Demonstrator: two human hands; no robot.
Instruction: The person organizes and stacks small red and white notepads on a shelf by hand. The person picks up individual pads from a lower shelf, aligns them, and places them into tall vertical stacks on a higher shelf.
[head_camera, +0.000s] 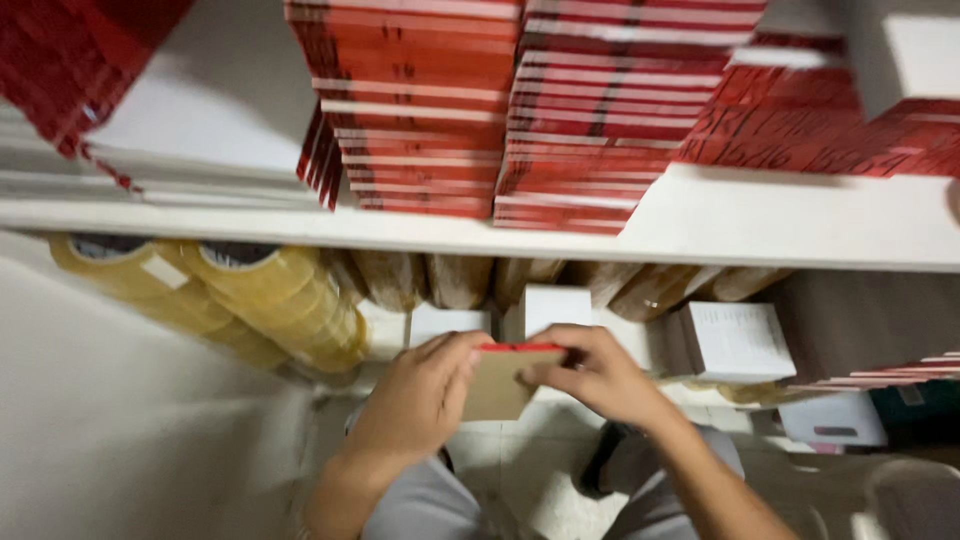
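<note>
My left hand (420, 395) and my right hand (590, 375) both grip a small flat cardboard piece (497, 385), brown on its inner face with a red top edge. The left fingers pinch its left side, the right fingers its right side and top. The piece is held just below a white shelf (780, 225), in front of the lower shelf's contents. My forearms come up from the bottom of the view.
Stacks of flat red boxes (500, 110) sit on the white shelf. Under it lie rolls of clear yellowish packing tape (280, 295), brown tape rolls (455, 280) and small white boxes (740, 340). A pale wall (110, 410) stands at left.
</note>
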